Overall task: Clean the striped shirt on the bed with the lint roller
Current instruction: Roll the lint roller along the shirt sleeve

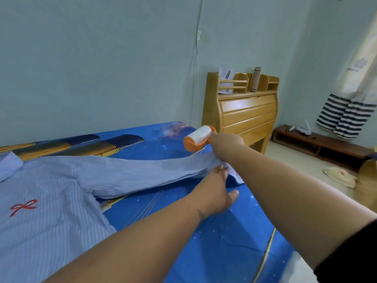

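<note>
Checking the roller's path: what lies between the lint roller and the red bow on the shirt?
In the head view, between lint roller and red bow lie bare blue bedsheet, then the striped shirt's outstretched sleeve and chest.

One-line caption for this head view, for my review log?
Right hand holds orange-and-white lint roller above the pale blue striped shirt's sleeve, left hand flat near its cuff, on blue starry bedsheet.
</note>
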{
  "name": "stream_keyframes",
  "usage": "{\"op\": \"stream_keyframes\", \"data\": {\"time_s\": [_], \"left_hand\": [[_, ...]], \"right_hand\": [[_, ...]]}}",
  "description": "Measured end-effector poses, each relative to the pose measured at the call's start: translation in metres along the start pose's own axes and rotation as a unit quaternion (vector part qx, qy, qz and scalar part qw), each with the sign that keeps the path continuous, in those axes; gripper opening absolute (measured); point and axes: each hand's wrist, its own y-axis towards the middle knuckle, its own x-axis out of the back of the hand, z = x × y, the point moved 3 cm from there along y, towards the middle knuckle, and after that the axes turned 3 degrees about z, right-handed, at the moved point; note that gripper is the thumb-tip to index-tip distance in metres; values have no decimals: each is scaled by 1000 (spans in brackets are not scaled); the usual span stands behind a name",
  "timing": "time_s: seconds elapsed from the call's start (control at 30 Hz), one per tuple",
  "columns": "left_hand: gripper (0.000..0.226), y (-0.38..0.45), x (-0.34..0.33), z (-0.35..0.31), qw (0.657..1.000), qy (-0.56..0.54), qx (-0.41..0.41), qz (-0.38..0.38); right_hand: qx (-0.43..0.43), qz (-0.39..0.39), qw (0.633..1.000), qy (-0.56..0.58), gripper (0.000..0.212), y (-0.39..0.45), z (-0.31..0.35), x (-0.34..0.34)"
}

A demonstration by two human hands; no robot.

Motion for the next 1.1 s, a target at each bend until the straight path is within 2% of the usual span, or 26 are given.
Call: {"op": "stream_keyframes", "data": {"time_s": [0.1,0.27,0.33,0.43,0.5,0.6,0.67,0.73,0.87,0.97,1.1], "left_hand": [[64,2,-7,13,997,65,-2,28],[51,-3,5,31,995,103,-18,9],[40,-3,15,38,995,102,-7,-20],[28,-5,33,48,993,49,7,-106],[25,-10,45,60,987,28,53,-147],[27,-21,59,85,963,119,180,-159],[32,-28,64,99,942,164,252,-148],[35,-32,68,108,938,141,279,-153],[38,-34,67,115,948,79,266,-159],[39,-34,65,114,952,127,242,-135],[46,-34,60,118,955,188,206,-106]], "right_hand": [[0,38,998,46,39,6,5,-27],[30,76,994,75,24,13,10,-33],[52,75,991,102,14,14,11,-23],[81,83,983,142,18,12,15,-11],[97,91,976,171,17,5,18,-7],[125,112,965,202,20,-7,26,-7],[148,129,966,166,19,-15,32,-7],[158,129,975,88,18,-19,38,-9],[168,80,982,8,20,-24,56,-12],[187,73,979,-17,16,-27,54,-8],[175,100,977,-69,13,-33,19,-3]]}}
